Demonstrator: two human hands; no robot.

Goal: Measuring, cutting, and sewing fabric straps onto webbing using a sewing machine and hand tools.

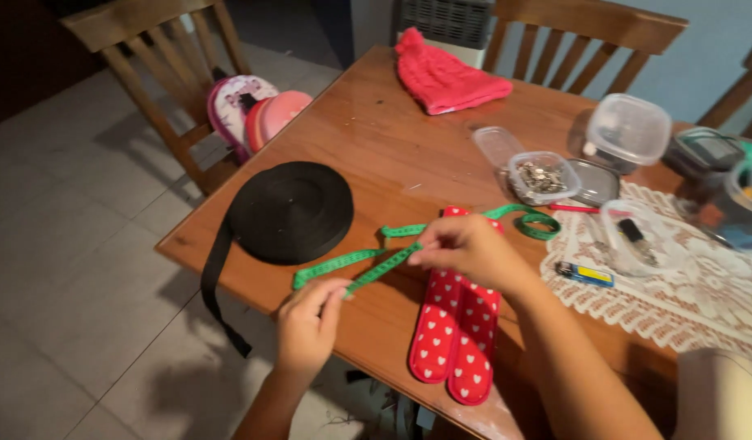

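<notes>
A green measuring tape (337, 263) runs across the wooden table (376, 130), and both hands hold a stretch of it taut. My left hand (308, 323) pinches the near end at the table's front edge. My right hand (472, 248) pinches the tape farther along, just above a pair of red padded straps with white hearts (456, 336) lying on the table. The rest of the tape curls away to the right (532, 220). A big roll of black webbing (290, 210) lies to the left of my hands, its loose end hanging off the table edge.
A pink knitted hat (442, 75) lies at the far side. Clear plastic containers (628, 129), one with small metal parts (542, 178), stand on the right by a lace mat (677, 293) with a lighter (584, 274). A small backpack (239, 104) sits on a wooden chair (160, 65).
</notes>
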